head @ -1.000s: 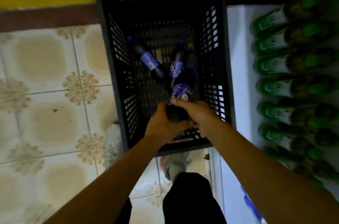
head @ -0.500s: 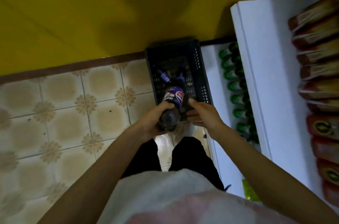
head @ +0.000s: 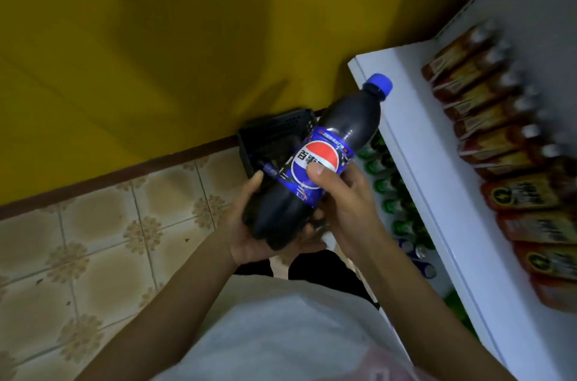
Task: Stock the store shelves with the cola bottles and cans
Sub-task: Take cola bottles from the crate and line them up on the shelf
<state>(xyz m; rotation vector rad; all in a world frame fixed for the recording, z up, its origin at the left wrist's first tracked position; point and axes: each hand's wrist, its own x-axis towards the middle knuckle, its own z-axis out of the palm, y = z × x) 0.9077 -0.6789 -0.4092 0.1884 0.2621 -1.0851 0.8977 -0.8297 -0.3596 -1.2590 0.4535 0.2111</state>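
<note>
Rising just right of both hands is the white shelf (head: 413,109), with red packets (head: 499,143) lined along it and green bottles (head: 384,185) on the tier below, beside the right wrist. Beyond the hands, on the tiled floor against the yellow wall, sits the black crate (head: 271,134), partly hidden behind the bottle. The cola bottle (head: 331,143) is held up between the hands, tilted, with its top toward the shelf edge.

The left hand (head: 249,224) cups the base, fingers curled round the lower body. The right hand (head: 346,205) wraps the middle, thumb pressed on the label (head: 299,174).

It looks full, so probably weighty for its size, and I'd guess stiff under the fingers but smooth. The waist at the label seems the surest hold. The blue cap (head: 379,85) is too small to carry it by.
</note>
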